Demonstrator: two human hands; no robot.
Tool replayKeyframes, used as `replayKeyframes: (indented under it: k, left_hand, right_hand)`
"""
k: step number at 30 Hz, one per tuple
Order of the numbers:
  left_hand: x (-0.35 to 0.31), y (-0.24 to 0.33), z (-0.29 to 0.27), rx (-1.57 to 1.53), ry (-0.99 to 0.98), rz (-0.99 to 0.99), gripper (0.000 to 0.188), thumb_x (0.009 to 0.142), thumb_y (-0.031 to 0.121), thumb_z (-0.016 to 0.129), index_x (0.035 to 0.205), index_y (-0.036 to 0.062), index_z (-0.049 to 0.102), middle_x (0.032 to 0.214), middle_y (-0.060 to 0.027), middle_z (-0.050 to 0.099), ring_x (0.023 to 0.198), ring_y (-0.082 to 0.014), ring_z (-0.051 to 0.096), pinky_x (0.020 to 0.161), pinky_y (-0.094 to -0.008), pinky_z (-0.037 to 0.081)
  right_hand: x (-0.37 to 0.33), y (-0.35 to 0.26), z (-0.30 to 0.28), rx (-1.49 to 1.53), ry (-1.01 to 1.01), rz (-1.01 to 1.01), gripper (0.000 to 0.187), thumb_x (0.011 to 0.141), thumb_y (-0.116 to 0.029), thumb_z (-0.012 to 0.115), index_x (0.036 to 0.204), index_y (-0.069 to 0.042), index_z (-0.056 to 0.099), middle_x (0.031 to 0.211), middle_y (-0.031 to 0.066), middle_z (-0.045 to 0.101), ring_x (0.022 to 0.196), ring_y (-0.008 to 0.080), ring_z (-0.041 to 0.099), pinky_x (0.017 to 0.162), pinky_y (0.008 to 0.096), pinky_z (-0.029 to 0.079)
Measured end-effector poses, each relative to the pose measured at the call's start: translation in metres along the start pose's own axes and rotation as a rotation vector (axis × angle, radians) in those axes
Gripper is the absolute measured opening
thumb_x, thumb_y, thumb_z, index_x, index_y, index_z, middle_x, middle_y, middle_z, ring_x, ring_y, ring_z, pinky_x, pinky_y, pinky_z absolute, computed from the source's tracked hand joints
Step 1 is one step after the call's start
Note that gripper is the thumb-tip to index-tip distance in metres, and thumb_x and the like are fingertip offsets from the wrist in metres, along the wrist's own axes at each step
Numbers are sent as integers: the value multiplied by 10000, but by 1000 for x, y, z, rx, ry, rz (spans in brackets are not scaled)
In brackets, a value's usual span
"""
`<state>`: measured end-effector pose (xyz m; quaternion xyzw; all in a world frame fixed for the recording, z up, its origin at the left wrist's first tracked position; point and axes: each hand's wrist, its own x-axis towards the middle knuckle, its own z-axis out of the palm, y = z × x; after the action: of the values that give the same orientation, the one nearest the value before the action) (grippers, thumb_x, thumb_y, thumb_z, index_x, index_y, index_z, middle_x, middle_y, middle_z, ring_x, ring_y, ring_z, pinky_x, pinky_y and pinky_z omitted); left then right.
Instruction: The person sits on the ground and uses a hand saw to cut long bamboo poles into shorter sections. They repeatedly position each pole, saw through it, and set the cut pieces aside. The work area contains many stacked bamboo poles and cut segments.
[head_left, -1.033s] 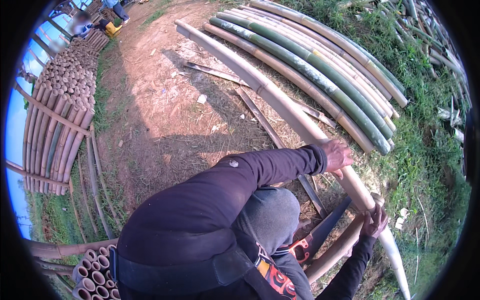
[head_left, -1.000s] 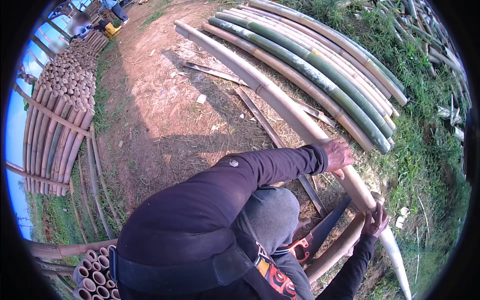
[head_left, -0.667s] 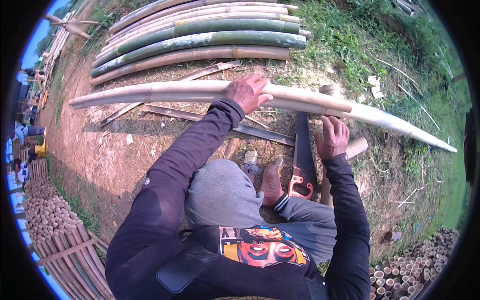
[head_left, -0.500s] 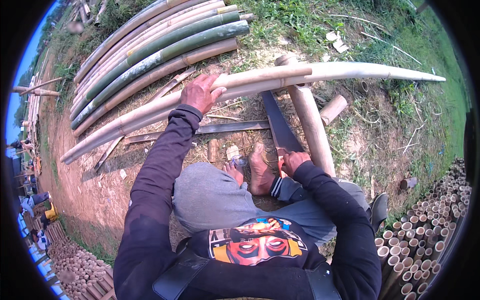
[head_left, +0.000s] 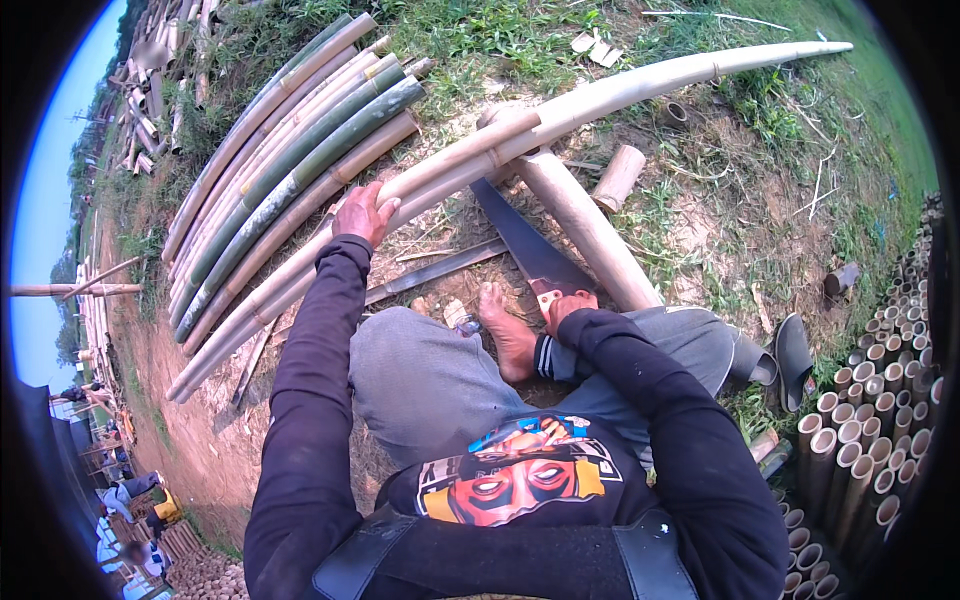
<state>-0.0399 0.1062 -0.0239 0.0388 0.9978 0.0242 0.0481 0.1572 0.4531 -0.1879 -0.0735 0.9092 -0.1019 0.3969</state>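
Note:
My left hand (head_left: 362, 213) is closed round a pair of long bamboo poles that slant from the near left up to the far right. The shorter tan pole (head_left: 462, 158) lies against a longer pale pole (head_left: 640, 92), which tapers toward its far end. Both poles rest across a thick bamboo log (head_left: 590, 235). In my right hand (head_left: 570, 303) is the handle of a handsaw (head_left: 528, 240), held low beside my bare foot. The dark blade points up and away, its tip reaching the underside of the poles; whether it touches them I cannot tell.
Several green and tan bamboo poles (head_left: 290, 180) lie side by side at the far left. A split bamboo strip (head_left: 440, 270) lies on the ground beyond my knees. A short cut piece (head_left: 620, 178) sits past the log. Upright bamboo tubes (head_left: 880, 400) are packed at right.
The whole view has shifted, and the poles now appear steeper, their far end higher. Both hands keep their holds on the poles and the handsaw.

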Motion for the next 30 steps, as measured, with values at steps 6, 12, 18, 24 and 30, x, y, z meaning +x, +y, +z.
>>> replayKeyframes:
  k: [6, 12, 18, 24, 30]
  left_hand:
    - [-1, 3, 0, 22, -17, -28, 598, 997, 522, 676, 1440, 123, 629, 1384, -163, 667, 1301, -356, 628, 1105, -463, 494]
    - [0, 5, -3, 31, -17, -34, 593, 1003, 520, 668, 1451, 134, 623, 1391, -162, 665, 1305, -350, 626, 1101, -465, 494]
    - [0, 2, 1, 23, 6, -20, 590, 995, 520, 680, 1429, 123, 634, 1351, -186, 682, 1285, -363, 637, 1081, -471, 505]
    - [4, 0, 3, 42, 10, -5, 581, 996, 515, 677, 1418, 118, 634, 1349, -187, 682, 1284, -368, 635, 1084, -477, 498]
    - [5, -2, 6, 64, 5, 13, 530, 1008, 513, 661, 1386, 144, 623, 1329, -174, 680, 1270, -368, 639, 1050, -508, 515]
  right_hand:
    - [1, 7, 1, 4, 183, 10, 345, 1015, -405, 597, 1072, -135, 804, 1067, 154, 805, 1086, 287, 765, 1150, 583, 374]
    - [-6, 7, -9, 69, 218, 67, 292, 920, -309, 617, 1037, -132, 818, 1093, 127, 810, 1083, 249, 768, 1179, 455, 353]
    - [-66, -9, -51, 547, 491, -264, 431, 892, -357, 725, 1127, -5, 644, 1036, 242, 733, 983, 425, 729, 884, 513, 549]
    - [-198, 21, -78, 789, 799, -484, 350, 856, -118, 810, 1125, 5, 623, 886, 186, 652, 766, 354, 667, 701, 438, 517]
    - [-282, 75, -61, 1045, 1058, -409, 383, 881, -5, 758, 1246, 24, 646, 1056, 128, 737, 940, 241, 753, 837, 369, 589]
